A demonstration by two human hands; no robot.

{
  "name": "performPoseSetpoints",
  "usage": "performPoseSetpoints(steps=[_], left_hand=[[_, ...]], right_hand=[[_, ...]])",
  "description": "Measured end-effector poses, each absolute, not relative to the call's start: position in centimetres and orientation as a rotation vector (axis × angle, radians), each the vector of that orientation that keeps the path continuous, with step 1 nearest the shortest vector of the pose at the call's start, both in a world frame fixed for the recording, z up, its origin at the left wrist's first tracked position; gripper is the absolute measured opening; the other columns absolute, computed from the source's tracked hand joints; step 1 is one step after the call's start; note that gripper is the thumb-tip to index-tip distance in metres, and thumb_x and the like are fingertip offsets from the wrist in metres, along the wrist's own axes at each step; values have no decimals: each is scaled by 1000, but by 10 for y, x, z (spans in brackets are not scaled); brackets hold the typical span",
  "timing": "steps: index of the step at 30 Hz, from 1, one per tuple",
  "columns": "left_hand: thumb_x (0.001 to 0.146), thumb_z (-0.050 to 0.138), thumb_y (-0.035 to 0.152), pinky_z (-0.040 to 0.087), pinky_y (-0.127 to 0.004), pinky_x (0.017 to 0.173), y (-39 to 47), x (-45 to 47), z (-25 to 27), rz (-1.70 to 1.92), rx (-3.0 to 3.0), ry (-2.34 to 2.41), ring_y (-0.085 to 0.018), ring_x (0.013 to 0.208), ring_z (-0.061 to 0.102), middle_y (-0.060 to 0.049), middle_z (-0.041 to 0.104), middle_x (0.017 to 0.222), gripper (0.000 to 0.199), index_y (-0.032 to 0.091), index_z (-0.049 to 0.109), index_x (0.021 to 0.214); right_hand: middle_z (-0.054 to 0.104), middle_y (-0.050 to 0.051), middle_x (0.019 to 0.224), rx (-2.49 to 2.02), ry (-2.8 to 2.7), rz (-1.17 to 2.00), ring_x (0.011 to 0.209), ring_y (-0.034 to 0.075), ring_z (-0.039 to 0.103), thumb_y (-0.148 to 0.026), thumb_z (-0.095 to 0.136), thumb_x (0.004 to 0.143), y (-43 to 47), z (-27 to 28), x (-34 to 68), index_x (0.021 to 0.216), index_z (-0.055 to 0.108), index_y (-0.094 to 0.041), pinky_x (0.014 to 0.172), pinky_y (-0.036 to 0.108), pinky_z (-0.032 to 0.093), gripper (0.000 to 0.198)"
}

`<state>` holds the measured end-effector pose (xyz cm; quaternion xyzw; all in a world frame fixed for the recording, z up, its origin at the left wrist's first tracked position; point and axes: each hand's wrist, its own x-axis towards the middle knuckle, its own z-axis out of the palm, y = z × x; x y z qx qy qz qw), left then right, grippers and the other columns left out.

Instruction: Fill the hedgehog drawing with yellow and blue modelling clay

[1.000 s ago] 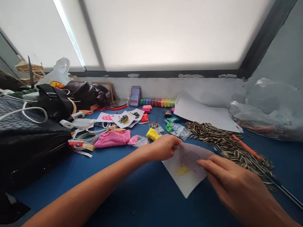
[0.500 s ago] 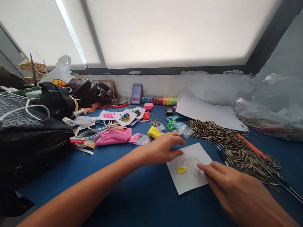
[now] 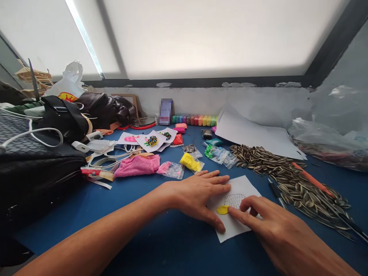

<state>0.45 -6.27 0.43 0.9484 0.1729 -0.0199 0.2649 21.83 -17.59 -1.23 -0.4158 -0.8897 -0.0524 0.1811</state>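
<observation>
A white paper card (image 3: pixel 236 227) lies on the blue table, bearing a pencil drawing of a rounded, patterned body (image 3: pixel 234 200). Flattened yellow clay (image 3: pixel 222 209) sits at the left of the drawing. My left hand (image 3: pixel 202 193) rests flat with fingers spread over the card's left side. The index finger of my right hand (image 3: pixel 267 220) is stretched out and touches the clay's right edge; its other fingers curl, and part of the drawing is hidden beneath them. Neither hand grasps anything visible.
Striped sunflower seeds (image 3: pixel 299 188) are heaped at right with a black pen (image 3: pixel 276 191). Behind the hands lie a yellow clay packet (image 3: pixel 190 162), a pink cloth (image 3: pixel 138 166) and finished cards (image 3: pixel 155 147). A black bag (image 3: pixel 43 180) stands at left.
My left hand has flattened and spread onto the card's left side. My right index finger has moved left from the drawing's right side to the yellow clay.
</observation>
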Motion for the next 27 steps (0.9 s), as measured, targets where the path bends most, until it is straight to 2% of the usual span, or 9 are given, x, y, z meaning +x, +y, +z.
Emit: performPoseSetpoints(steps=[7, 17, 27], left_hand=[[79, 72, 58, 8, -50, 123, -63, 6, 4, -62, 2569, 466, -31, 151, 5, -10, 16, 163, 95, 15, 31, 153], [78, 72, 57, 12, -53, 121, -62, 7, 3, -41, 2601, 443, -33, 151, 7, -13, 19, 162, 93, 13, 34, 150], [77, 73, 56, 13, -54, 121, -62, 7, 2, -43, 2596, 446, -34, 151, 9, -12, 19, 162, 92, 14, 36, 150]], right_hand=[[61, 6, 83, -1175, -2546, -265, 62, 19, 61, -1, 41, 82, -176, -16, 217, 109, 62, -23, 51, 31, 52, 41], [59, 7, 88, -1230, -2542, -393, 68, 22, 61, -2, 43, 82, -174, -29, 219, 119, 58, -23, 56, 34, 51, 46], [59, 5, 87, -1281, -2520, -369, 64, 15, 61, 2, 37, 78, -169, -26, 219, 119, 61, -26, 53, 25, 48, 55]])
